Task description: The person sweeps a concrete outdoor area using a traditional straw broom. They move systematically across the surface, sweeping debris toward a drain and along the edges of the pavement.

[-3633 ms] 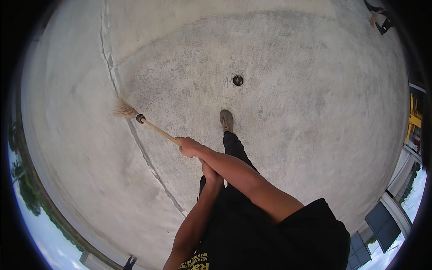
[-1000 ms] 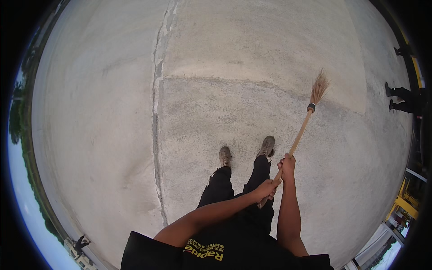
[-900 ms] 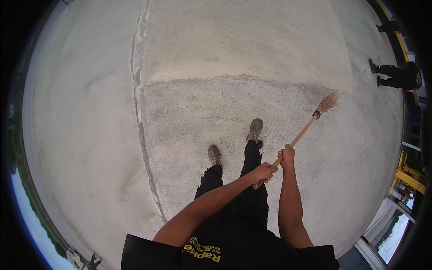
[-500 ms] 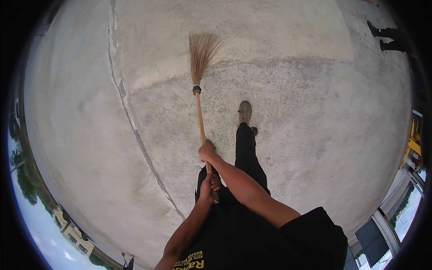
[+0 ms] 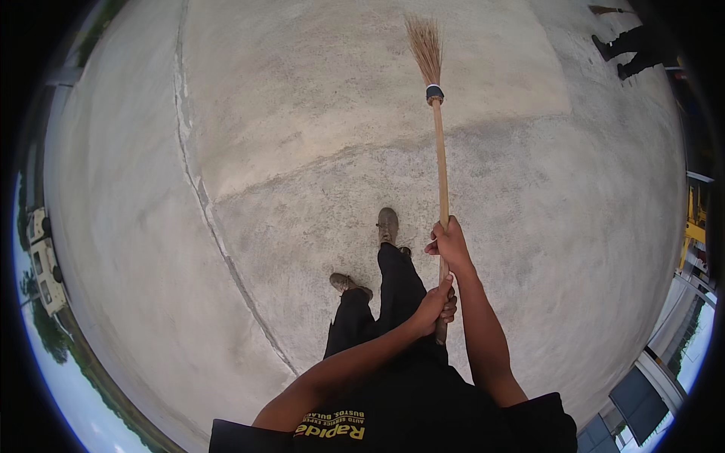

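A stick broom (image 5: 442, 166) with a long wooden handle points away from me, its brown bristles fanned out at the far end over the concrete floor. A dark band binds the bristles to the handle. My left hand (image 5: 436, 306) is wrapped round the handle near its butt end, close to my body. Higher up the same handle, my right hand (image 5: 448, 243) grips it, with the fingers curled over its left side. Whether the bristle tips touch the floor I cannot tell.
Concrete floor (image 5: 302, 181) spreads all round, with a long crack (image 5: 202, 198) on the left. My shoes (image 5: 387, 225) stand left of the handle. At the far right are another person's dark-clad legs (image 5: 638, 51) and a second broom (image 5: 610, 10). A pale vehicle (image 5: 45, 260) shows at the left rim.
The broom has swung from left of my feet to the right and farther out, both hands moving right with it. My left foot has come into view.
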A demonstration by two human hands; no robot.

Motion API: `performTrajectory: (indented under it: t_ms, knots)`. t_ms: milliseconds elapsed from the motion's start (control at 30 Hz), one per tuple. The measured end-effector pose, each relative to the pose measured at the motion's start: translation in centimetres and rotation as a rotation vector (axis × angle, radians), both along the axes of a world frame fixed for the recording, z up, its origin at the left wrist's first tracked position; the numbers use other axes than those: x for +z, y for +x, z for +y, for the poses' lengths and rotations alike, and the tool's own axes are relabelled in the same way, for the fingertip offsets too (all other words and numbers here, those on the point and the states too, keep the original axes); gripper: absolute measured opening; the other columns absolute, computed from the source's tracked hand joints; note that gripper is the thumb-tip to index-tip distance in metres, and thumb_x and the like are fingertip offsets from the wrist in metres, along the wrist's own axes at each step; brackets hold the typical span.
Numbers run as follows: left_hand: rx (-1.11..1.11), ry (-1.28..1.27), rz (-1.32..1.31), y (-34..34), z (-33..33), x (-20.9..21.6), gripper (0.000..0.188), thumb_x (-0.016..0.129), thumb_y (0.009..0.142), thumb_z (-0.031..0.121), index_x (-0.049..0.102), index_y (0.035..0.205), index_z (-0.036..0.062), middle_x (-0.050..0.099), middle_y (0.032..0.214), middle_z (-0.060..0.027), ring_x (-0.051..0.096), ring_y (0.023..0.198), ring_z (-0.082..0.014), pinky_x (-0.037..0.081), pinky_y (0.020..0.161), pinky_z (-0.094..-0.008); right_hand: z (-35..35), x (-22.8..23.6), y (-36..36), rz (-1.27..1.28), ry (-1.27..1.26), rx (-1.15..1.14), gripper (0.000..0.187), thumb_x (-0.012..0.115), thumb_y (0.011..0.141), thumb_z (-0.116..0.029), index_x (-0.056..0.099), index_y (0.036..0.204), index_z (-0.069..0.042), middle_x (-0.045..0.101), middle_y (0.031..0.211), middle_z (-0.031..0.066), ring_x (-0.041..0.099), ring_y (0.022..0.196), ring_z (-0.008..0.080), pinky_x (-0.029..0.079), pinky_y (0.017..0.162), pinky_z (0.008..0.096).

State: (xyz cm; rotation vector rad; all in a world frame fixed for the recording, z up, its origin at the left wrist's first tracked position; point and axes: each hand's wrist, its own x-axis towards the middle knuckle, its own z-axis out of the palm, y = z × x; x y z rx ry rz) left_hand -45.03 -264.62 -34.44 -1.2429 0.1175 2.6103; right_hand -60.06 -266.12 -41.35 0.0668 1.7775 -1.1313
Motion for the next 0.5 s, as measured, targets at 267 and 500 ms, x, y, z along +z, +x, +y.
performTrajectory:
  t_ms: [267, 500]
  knots:
    - [-0.447, -0.147, 0.154, -7.7, -5.8, -12.2, 0.035, 0.067, 0.106, 0.033, 0.048, 0.082, 0.0146, 0.043, 0.068, 0.0060, 0.037, 0.054, -0.0060, 0.033, 0.048, -0.0281, 4.4, -12.8, -8.9, -0.094, 0.063, -0.514, 0.017, 0.050, 0.098, -0.006, 0.043, 0.082, -0.004, 0.047, 0.066, 0.0044, 0.050, 0.052, 0.0140, 0.040, 0.045, 0.0309]
    - [0.133, -0.003, -0.476, 13.1, -6.6, -7.5, 0.025, 0.058, 0.111, 0.033, 0.051, 0.094, 0.0154, 0.037, 0.067, 0.0085, 0.033, 0.050, -0.0029, 0.030, 0.047, -0.0229, -6.7, -18.3, 17.9, -0.240, 0.257, 0.319, 0.047, 0.063, 0.103, -0.014, 0.035, 0.131, 0.011, 0.066, 0.081, 0.0216, 0.071, 0.061, 0.0305, 0.053, 0.045, 0.0408]
